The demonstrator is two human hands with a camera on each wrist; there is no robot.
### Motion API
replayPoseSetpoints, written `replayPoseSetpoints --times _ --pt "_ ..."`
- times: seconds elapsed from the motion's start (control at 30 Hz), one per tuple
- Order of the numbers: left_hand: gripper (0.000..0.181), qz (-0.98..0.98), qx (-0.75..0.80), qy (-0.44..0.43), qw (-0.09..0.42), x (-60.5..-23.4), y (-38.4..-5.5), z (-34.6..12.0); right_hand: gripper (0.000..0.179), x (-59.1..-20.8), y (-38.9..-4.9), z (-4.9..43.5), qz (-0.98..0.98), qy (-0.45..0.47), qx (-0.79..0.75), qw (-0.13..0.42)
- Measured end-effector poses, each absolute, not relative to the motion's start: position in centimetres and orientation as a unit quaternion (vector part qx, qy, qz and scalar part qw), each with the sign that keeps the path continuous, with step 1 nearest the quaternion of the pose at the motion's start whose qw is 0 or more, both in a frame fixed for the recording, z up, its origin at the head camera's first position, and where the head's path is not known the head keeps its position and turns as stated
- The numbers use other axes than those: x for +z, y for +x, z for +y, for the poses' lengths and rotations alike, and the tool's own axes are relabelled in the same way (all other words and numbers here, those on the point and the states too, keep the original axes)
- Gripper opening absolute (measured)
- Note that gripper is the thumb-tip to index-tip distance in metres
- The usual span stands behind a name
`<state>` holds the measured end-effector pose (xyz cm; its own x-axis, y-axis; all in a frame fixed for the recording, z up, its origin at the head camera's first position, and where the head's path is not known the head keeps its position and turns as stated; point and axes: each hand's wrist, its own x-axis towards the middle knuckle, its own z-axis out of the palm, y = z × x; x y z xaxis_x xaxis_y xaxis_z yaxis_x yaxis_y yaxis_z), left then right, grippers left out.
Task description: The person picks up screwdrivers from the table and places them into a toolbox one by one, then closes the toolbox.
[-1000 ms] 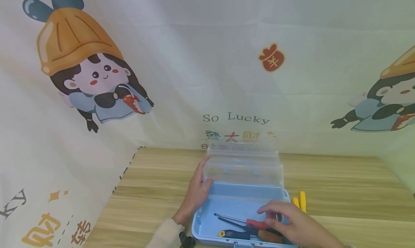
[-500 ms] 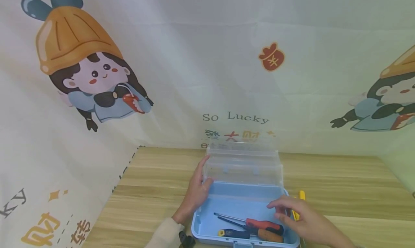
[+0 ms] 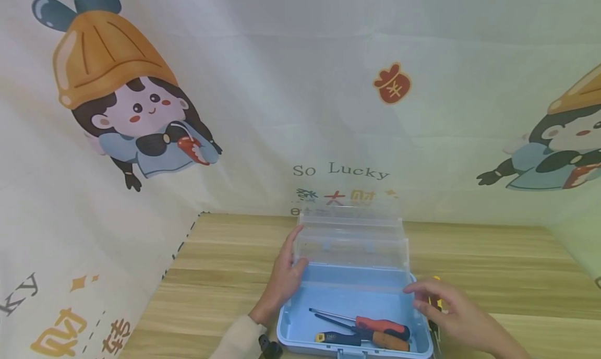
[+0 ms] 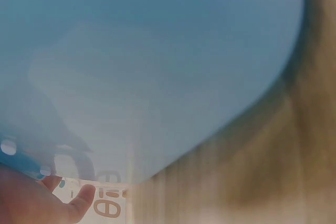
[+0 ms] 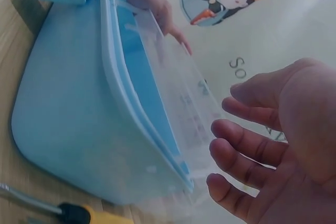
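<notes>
A light blue plastic toolbox (image 3: 357,299) stands with its clear lid (image 3: 354,249) raised at the back. My left hand (image 3: 285,278) holds the lid's left edge near the hinge, fingers up along the side and thumb at the rim. Inside the box lie a red-and-black screwdriver (image 3: 382,325), an orange-brown handled one (image 3: 389,342) and a dark blue handle with a yellow end (image 3: 340,339). Just beyond the right rim, my right hand (image 3: 451,309) hovers with loosely bent fingers and nothing in them. Below it, a yellow-and-black handled tool (image 5: 102,216) with a metal shaft lies beside the box.
The wooden table (image 3: 225,275) extends to both sides of the box. A printed cloth (image 3: 263,103) hangs behind and at the left. The toolbox's front latch (image 3: 352,354) hangs at the near edge.
My right hand has moved right, from above the screwdrivers to outside the box's right rim, uncovering the red-and-black handle. My left hand stays on the lid.
</notes>
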<state>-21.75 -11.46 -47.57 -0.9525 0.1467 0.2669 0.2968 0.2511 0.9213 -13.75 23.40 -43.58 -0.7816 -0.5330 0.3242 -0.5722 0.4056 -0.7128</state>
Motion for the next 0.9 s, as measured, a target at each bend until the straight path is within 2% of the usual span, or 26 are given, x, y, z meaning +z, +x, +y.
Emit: replayPoseSetpoints --times 0.13,0.33,0.57,0.9 --pt "0.070 -0.788 -0.595 -0.145 0.064 -47.6 -21.7 -11.5 0.025 -43.7 -13.9 24.2 -0.847 0.305 0.435 0.032" --pt "0.070 -0.790 -0.594 -0.141 0.060 -47.7 -21.8 -11.6 0.025 -43.7 -14.0 25.4 -0.871 0.211 0.443 -0.005" --pt "0.070 -0.789 -0.596 -0.137 0.056 -47.4 -21.6 -11.6 0.022 -44.3 -14.2 26.0 -0.888 0.178 0.423 0.025" --pt "0.069 -0.789 -0.597 -0.134 0.049 -47.4 -21.6 -11.6 0.025 -46.4 -15.5 27.6 -0.904 0.130 0.406 0.038"
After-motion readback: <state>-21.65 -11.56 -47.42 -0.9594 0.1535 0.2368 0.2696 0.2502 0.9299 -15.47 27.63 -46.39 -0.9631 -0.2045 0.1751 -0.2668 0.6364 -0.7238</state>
